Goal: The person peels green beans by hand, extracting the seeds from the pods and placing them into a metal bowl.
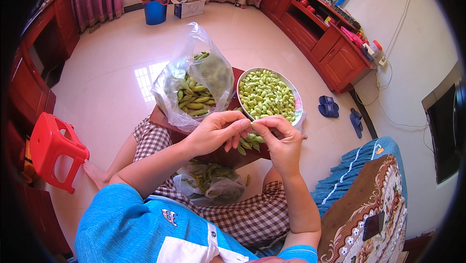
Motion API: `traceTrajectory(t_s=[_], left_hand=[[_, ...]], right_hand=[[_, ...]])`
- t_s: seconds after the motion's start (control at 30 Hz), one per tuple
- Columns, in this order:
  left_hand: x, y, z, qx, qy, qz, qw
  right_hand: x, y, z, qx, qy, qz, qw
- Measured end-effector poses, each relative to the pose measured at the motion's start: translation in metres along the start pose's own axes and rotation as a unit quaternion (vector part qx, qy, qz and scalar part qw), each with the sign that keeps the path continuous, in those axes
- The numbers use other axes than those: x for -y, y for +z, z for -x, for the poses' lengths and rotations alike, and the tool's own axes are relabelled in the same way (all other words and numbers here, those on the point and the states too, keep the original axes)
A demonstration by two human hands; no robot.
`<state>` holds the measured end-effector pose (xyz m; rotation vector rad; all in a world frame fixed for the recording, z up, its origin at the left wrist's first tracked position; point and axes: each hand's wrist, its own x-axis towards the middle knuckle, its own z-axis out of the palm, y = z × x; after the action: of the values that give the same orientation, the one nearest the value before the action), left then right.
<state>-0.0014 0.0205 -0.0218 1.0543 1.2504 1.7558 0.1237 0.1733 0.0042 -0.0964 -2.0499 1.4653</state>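
My left hand (218,132) and my right hand (278,139) meet fingertip to fingertip, pinching a small green bean or pod piece (252,124) between them. Just behind them a round white bowl (299,112) holds many shelled green beans (267,93). To its left stands an open clear plastic bag (214,66) with whole green bean pods (196,99). More pods (251,142) lie beneath my hands on a dark red table (160,119). Below, between my legs, a second plastic bag (225,192) contains pods or husks (209,175).
A red plastic stool (54,146) stands at the left. Blue slippers (328,107) lie on the floor at right, near a red wooden cabinet (320,40). A blue bin (155,10) and a cardboard box (189,8) stand at the back. A phone (373,226) rests on patterned cloth.
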Motion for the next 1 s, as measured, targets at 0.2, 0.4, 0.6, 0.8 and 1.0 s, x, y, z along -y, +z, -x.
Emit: traceTrajectory(t_s=[0.2,0.4,0.6,0.8,1.0], left_hand=[[-0.004,0.001,0.0,-0.015,-0.002,0.019,1.0],[-0.002,-0.002,0.001,-0.008,-0.003,0.017,1.0],[-0.002,0.005,0.001,-0.012,0.01,-0.013,1.0],[-0.005,0.007,0.005,0.005,0.021,-0.061,0.998],[-0.032,0.009,0.021,-0.064,0.168,-0.246,0.953]], right_hand=[[-0.001,-0.005,-0.001,-0.001,0.073,-0.037,0.997],[0.006,0.006,0.0,0.0,0.015,-0.003,1.0],[-0.001,0.002,0.001,0.001,-0.047,0.03,0.998],[0.005,-0.012,-0.011,-0.123,-0.07,0.141,0.98],[0.003,-0.022,-0.011,-0.138,-0.055,0.109,0.983]])
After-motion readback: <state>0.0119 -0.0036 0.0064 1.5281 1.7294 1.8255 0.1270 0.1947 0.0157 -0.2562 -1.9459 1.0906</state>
